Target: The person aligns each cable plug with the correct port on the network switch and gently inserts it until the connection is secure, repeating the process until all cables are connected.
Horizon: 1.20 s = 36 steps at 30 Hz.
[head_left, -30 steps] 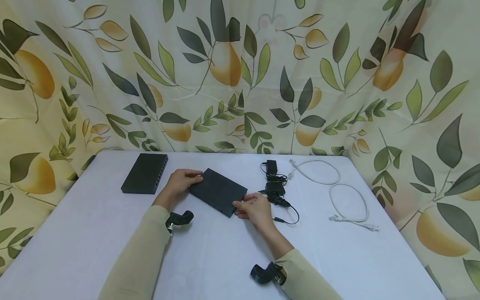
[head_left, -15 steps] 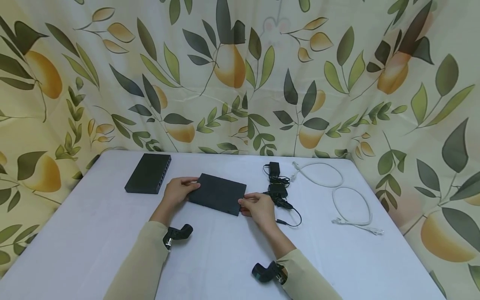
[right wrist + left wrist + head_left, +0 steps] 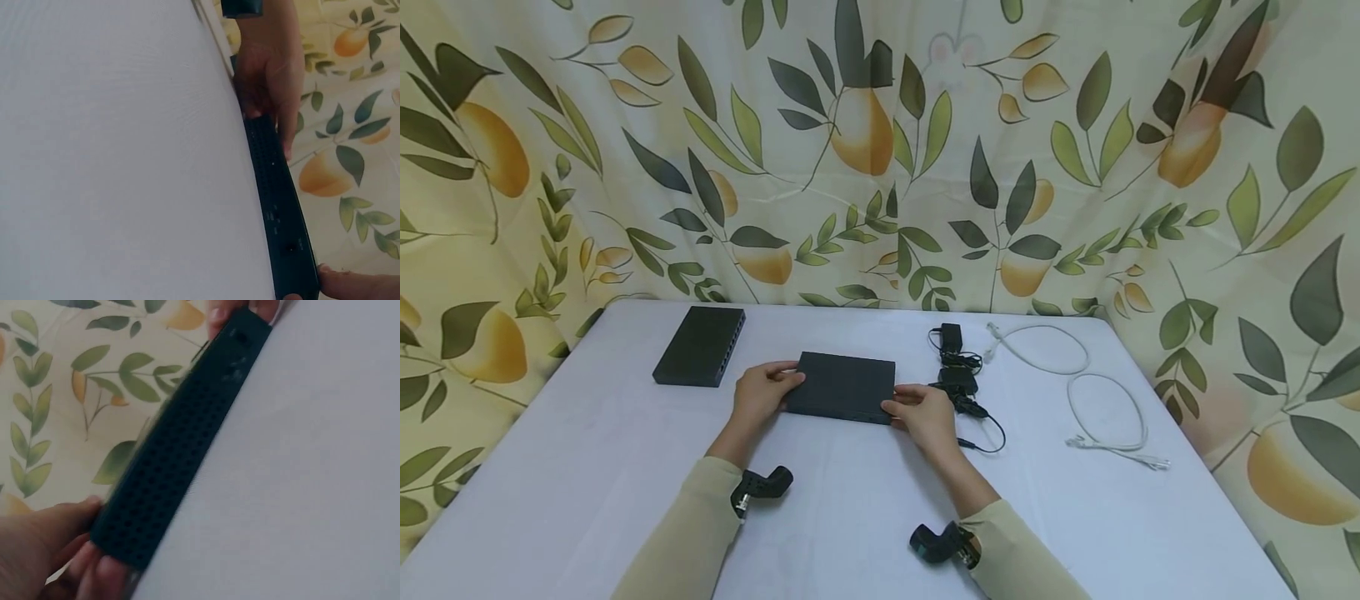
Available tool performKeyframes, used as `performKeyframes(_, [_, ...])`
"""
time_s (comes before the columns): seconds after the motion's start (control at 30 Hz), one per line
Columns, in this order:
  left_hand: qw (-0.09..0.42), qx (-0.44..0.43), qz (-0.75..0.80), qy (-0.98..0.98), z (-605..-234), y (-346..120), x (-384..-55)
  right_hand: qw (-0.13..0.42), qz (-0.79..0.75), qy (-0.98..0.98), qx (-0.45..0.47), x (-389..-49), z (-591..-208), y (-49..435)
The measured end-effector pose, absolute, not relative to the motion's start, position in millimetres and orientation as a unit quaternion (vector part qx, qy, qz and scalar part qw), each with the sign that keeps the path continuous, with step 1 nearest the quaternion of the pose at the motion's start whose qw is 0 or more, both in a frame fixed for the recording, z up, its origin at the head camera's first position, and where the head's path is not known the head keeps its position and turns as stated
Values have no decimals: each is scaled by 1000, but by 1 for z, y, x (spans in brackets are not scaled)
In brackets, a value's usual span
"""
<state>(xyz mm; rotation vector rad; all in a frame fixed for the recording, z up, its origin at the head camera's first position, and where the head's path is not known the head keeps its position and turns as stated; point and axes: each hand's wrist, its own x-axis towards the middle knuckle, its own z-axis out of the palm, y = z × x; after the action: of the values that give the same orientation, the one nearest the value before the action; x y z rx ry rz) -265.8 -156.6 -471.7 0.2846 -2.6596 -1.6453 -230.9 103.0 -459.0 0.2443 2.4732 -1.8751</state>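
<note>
Box, flat and black, sat mid-table in the head view, one end in each hand. Left hand pinched the left end, thumb on top; right hand pinched the right end near the front corner. Couldn't tell if the underside touched the white tabletop. Second black box lay apart, left and farther back, row of small openings along its right side. Power adapters with bundled black cords lay near the right hand, just beyond it; white cables lay looped farther right. Patterned curtain behind. Light sleeves, black wrist devices.

Left wrist view: box ran diagonally, perforated side to the camera. Left hand, lower left, gripped the near end, thumb above, fingers below. Right hand's fingers held the far end, partly cut off.

Right wrist view: same long side, pale markings too small to read. Right thumb and a fingertip held the near end, rest of that hand out of frame; left hand at the far end, fingers partly hidden.
</note>
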Motion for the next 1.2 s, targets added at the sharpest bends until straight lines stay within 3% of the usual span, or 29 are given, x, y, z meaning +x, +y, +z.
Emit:
performKeyframes(0.3, [-105,50,-554,-824,-464,-165,-266,6,-579,813,68,-234,-461,107])
performKeyframes(1.2, [-72,68,-557,-825,-466,-159,-288,-72,-552,827,84,-254,-466,97])
